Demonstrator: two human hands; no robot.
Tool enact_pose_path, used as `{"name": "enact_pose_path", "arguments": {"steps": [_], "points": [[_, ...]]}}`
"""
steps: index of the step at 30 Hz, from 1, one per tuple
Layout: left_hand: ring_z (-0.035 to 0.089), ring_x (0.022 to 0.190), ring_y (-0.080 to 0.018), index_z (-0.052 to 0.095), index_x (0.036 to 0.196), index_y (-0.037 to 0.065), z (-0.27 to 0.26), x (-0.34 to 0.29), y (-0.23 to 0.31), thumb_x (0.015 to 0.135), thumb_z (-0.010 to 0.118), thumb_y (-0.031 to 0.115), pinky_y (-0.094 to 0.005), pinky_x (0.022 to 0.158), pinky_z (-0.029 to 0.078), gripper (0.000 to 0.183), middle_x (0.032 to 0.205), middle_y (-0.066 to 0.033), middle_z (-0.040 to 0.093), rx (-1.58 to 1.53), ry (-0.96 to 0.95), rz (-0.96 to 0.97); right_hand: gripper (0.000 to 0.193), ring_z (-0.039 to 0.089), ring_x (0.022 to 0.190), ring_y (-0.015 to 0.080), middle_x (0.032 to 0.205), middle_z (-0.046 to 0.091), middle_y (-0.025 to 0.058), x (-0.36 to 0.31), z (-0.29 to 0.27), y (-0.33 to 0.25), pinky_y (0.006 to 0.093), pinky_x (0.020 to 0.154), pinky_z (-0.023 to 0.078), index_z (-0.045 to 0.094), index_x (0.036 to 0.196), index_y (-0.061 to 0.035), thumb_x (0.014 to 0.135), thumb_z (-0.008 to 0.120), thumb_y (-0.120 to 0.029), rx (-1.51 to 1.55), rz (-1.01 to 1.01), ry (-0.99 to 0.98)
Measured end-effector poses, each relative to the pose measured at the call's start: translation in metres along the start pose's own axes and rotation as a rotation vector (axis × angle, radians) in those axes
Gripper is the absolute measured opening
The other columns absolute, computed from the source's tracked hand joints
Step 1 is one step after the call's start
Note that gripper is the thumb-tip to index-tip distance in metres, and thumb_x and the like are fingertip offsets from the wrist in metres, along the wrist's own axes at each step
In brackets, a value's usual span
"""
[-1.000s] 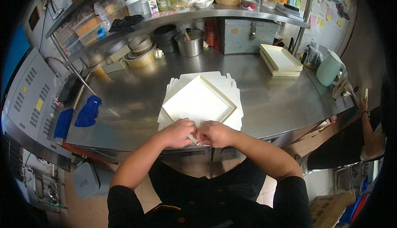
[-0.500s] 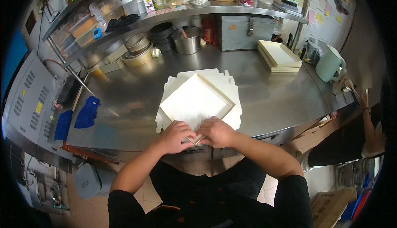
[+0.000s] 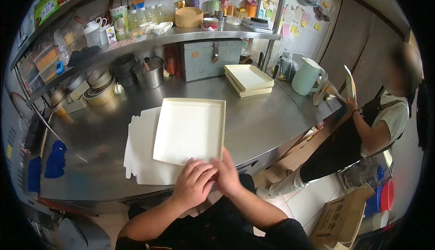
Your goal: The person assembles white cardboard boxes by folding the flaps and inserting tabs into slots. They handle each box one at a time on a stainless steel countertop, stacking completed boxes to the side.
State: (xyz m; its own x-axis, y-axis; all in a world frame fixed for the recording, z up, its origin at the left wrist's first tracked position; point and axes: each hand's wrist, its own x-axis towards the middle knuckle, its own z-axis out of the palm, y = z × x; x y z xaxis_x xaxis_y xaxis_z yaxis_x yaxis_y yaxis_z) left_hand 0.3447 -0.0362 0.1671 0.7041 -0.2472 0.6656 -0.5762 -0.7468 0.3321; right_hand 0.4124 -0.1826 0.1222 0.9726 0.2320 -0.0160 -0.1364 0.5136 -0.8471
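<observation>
A square cream cardboard box tray [image 3: 189, 130] with low raised walls lies over flat die-cut cardboard sheets [image 3: 141, 145] on the steel worktop. My left hand [image 3: 195, 185] is closed at the tray's near right corner, its fingers bent over the near wall. Close against it, my right hand [image 3: 227, 176] is at the same corner, somewhat blurred, with a finger along the right wall. That corner is hidden behind my fingers. Farther back on the right sits a stack of similar cream trays [image 3: 250, 78].
A steel pot [image 3: 149, 72], round tins [image 3: 100, 84] and a grey metal case [image 3: 212, 59] line the back below a shelf [image 3: 181, 34]. A pale green jug [image 3: 308, 77] stands right. Blue cloth [image 3: 55, 159] lies left. Another person [image 3: 358, 136] stands right, holding something flat.
The view has swung right, bringing the other person into fuller view. The tray has turned from a diamond position to nearly square-on, and my hands remain at its near corner.
</observation>
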Motion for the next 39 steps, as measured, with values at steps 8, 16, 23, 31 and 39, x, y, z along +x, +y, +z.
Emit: {"name": "enact_pose_path", "arguments": {"steps": [8, 16, 23, 31, 39], "points": [[0.062, 0.128, -0.0406, 0.072, 0.129, 0.007, -0.083, -0.040, -0.083, 0.083, 0.086, 0.014, -0.0525, 0.114, 0.048, 0.049, 0.134, -0.0146, 0.069, 0.113, 0.047, -0.348, 0.025, 0.069, 0.076, 0.0215, 0.096, 0.068, 0.0083, 0.194, -0.142, -0.137, 0.0373, 0.073, 0.062, 0.064, 0.115, -0.0042, 0.112, 0.060, -0.029, -0.043, -0.173, 0.315], [0.015, 0.169, -0.0447, 0.061, 0.158, 0.025, -0.117, -0.093, -0.141, 0.078, 0.094, 0.054, -0.0577, 0.133, 0.030, 0.092, 0.180, -0.0163, 0.029, 0.213, -0.475, -0.566, 0.054, 0.071, 0.106, 0.0267, 0.123, 0.072, 0.0181, 0.299, -0.248, -0.165, 0.0415, 0.095, 0.059, 0.063, 0.143, 0.0014, 0.110, 0.068, -0.041, -0.904, -0.413, 0.680], [0.015, 0.167, -0.0532, 0.050, 0.167, 0.023, -0.077, -0.106, -0.095, 0.083, 0.084, 0.072, -0.0669, 0.132, 0.024, 0.103, 0.180, -0.0222, 0.027, 0.428, -0.407, -0.722, 0.055, 0.056, 0.145, 0.0402, 0.150, 0.064, 0.0216, 0.092, -0.039, -0.032, 0.0493, 0.122, 0.045, 0.067, 0.146, -0.0079, 0.100, 0.080, -0.035, -1.341, -0.578, -0.593], [0.053, 0.150, -0.0349, 0.080, 0.134, 0.018, -0.091, -0.092, -0.098, 0.087, 0.090, 0.042, -0.0594, 0.128, 0.035, 0.054, 0.154, -0.0096, 0.067, 0.230, -0.282, -0.438, 0.046, 0.057, 0.144, 0.0432, 0.149, 0.066, 0.0178, 0.063, -0.007, -0.017, 0.0539, 0.122, 0.045, 0.078, 0.132, -0.0106, 0.093, 0.086, -0.033, -1.339, -0.635, -0.858], [0.071, 0.119, -0.0303, 0.083, 0.111, 0.014, -0.080, -0.087, -0.105, 0.099, 0.078, 0.020, -0.0479, 0.102, 0.055, 0.015, 0.113, -0.0077, 0.080, 0.123, -0.126, -0.596, 0.022, 0.068, 0.118, 0.0399, 0.124, 0.076, 0.0132, 0.078, 0.007, -0.013, 0.0494, 0.099, 0.057, 0.081, 0.110, -0.0089, 0.096, 0.082, -0.026, -1.364, -0.496, -0.832]]}}
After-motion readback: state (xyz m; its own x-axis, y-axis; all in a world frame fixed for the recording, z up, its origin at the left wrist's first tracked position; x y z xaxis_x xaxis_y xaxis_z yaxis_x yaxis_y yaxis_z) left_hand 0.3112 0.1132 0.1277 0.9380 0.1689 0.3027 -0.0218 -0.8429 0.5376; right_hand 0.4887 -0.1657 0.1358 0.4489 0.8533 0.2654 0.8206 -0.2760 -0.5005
